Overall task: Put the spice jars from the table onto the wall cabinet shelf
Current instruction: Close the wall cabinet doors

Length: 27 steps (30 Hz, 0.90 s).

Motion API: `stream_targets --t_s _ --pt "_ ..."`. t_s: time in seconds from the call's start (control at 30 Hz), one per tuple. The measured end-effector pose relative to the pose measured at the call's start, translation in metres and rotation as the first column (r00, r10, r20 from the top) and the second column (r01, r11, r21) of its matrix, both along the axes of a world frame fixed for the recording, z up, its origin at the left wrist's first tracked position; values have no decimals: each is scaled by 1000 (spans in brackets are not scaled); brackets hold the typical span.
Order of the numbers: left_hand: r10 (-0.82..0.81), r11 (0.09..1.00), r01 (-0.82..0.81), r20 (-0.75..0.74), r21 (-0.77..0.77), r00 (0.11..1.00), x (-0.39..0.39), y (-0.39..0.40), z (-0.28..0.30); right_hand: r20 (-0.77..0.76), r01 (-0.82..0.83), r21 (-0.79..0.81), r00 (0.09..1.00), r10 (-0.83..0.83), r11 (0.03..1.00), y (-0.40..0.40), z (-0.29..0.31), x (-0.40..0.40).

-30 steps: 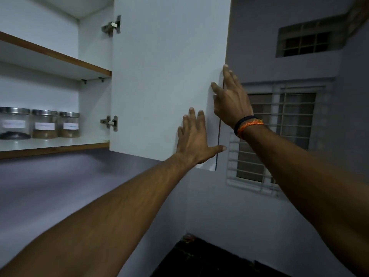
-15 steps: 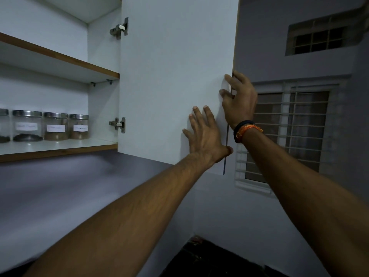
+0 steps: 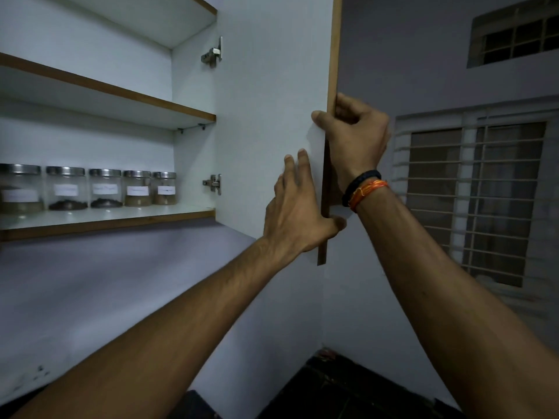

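Note:
Several glass spice jars point(image 3: 106, 189) with steel lids and white labels stand in a row on the lower shelf point(image 3: 121, 220) of the open wall cabinet. The white cabinet door point(image 3: 272, 116) hangs open, its wood edge facing me. My left hand point(image 3: 298, 213) lies flat on the door's inner face near its lower free edge, the thumb hooked round the edge. My right hand point(image 3: 354, 134) grips that free edge higher up, fingers curled round it. Neither hand holds a jar.
An upper shelf point(image 3: 121, 95) carries nothing I can see. Two metal hinges point(image 3: 213, 54) fix the door to the cabinet side. A barred window point(image 3: 478, 201) fills the right wall, with a small vent window point(image 3: 514, 34) above. A dark counter corner point(image 3: 348, 388) lies below.
The door has swung toward the cabinet, so its edge now faces me. My right hand's fingers have curled round the edge. More jars have come into view on the left.

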<state>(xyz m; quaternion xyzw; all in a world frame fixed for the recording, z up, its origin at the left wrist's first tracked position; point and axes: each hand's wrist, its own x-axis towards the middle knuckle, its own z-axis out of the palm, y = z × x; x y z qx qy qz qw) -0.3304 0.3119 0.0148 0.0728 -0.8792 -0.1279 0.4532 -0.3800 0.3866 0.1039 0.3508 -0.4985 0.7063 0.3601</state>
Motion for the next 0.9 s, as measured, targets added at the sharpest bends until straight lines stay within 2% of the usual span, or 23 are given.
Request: stream_targets --t_s 0.23,0.37,0.63,0.73,0.9 --pt "-31 1000 31 -150 -2 988 81 -31 -16 -51 -237 28 970 238 971 -42 -11 61" --pt "-17 1000 17 -190 0 982 122 -50 -17 -80 -310 61 946 315 949 -72 -19 88" --pt "79 987 -113 -265 -116 961 190 -90 -24 -143 -484 176 849 509 857 -139 -38 131" --pt "144 981 -171 -259 -87 955 208 -105 -25 -156 -488 248 833 531 837 -166 -45 142" --pt "227 970 -239 -212 -31 950 225 -131 -24 -278 -348 406 834 477 845 -208 -60 146"
